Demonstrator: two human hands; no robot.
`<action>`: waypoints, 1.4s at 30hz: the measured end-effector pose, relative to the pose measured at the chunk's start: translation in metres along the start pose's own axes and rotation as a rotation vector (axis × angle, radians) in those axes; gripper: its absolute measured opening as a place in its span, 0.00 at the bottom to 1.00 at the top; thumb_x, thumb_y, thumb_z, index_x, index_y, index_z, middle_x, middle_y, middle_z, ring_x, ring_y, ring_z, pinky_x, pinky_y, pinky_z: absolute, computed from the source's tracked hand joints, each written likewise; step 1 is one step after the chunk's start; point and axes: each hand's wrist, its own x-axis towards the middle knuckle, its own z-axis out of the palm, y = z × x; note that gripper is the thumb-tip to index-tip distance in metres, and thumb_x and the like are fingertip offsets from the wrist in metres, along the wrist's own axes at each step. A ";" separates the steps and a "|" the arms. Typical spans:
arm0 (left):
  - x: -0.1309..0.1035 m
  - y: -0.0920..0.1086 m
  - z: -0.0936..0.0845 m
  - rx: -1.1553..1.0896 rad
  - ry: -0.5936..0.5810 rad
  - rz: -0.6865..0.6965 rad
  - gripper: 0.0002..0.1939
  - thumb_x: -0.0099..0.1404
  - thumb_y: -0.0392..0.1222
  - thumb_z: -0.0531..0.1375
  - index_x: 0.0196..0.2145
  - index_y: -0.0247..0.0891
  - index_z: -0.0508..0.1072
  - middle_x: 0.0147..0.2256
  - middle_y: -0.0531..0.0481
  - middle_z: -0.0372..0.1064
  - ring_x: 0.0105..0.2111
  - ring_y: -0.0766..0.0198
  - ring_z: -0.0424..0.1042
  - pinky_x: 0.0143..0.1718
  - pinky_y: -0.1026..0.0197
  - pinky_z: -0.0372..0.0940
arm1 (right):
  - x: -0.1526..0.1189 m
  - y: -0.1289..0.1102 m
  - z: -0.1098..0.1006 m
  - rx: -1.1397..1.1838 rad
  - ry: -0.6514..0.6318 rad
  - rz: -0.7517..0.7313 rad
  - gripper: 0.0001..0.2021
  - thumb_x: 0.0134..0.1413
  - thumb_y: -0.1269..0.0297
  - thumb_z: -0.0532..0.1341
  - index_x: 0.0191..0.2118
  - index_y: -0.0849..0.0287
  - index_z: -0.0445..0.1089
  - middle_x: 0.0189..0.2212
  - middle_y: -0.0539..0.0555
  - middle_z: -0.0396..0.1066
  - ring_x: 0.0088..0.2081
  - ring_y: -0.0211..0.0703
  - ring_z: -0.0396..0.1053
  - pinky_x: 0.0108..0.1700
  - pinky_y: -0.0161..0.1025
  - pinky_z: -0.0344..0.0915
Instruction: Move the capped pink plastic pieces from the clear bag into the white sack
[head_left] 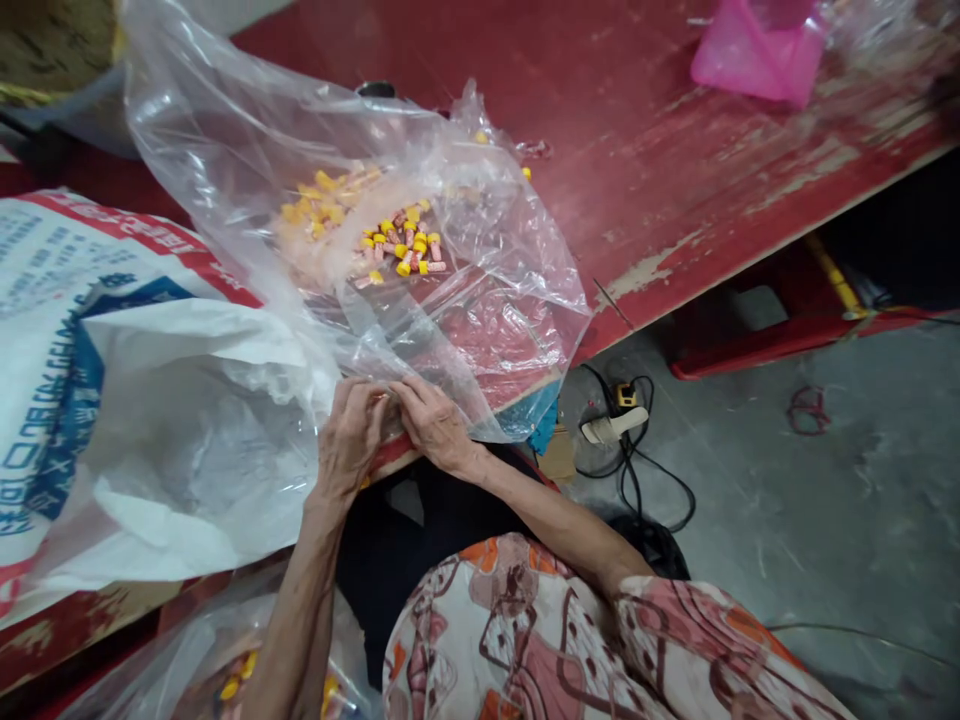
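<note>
A large clear plastic bag [517,300] lies spread over the near edge of a red table. Several small clear tubes [409,240] with yellow caps and pink contents sit in a pile at the bag. Loose yellow caps [322,200] show through the plastic to their left. At the table's edge my left hand [351,435] has its fingertips pinched on the near edge of the bag. Close beside it, my right hand [435,425] pinches the same edge. Whether anything small is between the fingertips is hidden.
A white woven sack [45,390] with blue and red print lies at left, its mouth open. The worn red table [637,200] bears a pink plastic container [761,50]. Black cables [637,480] and a sandal [615,427] lie on the floor. Another clear bag [187,640] is below left.
</note>
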 end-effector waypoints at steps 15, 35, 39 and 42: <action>0.012 -0.003 -0.017 -0.981 0.272 -0.655 0.20 0.57 0.54 0.71 0.40 0.39 0.75 0.33 0.52 0.70 0.26 0.71 0.61 0.27 0.66 0.58 | -0.011 -0.004 -0.006 0.102 0.126 -0.081 0.19 0.74 0.70 0.49 0.61 0.61 0.70 0.54 0.64 0.75 0.57 0.48 0.73 0.59 0.47 0.72; 0.000 -0.019 0.004 -0.170 0.123 -0.176 0.03 0.69 0.42 0.59 0.38 0.41 0.70 0.37 0.48 0.70 0.38 0.58 0.71 0.45 0.55 0.69 | -0.037 0.002 -0.019 0.301 0.085 -0.099 0.17 0.76 0.64 0.56 0.64 0.57 0.67 0.53 0.59 0.77 0.54 0.44 0.76 0.57 0.41 0.74; -0.002 -0.016 0.002 -0.135 0.153 -0.109 0.04 0.72 0.42 0.58 0.40 0.42 0.71 0.38 0.48 0.71 0.39 0.59 0.72 0.45 0.55 0.69 | -0.028 0.001 -0.025 0.414 0.133 0.040 0.16 0.76 0.60 0.57 0.62 0.57 0.69 0.52 0.59 0.77 0.51 0.44 0.76 0.55 0.41 0.75; -0.001 -0.014 0.004 -0.105 0.309 -0.094 0.07 0.74 0.45 0.59 0.42 0.41 0.72 0.42 0.45 0.72 0.44 0.57 0.73 0.49 0.54 0.68 | -0.023 -0.002 -0.018 0.419 0.136 0.053 0.15 0.76 0.61 0.56 0.60 0.58 0.71 0.51 0.59 0.78 0.51 0.45 0.76 0.56 0.42 0.74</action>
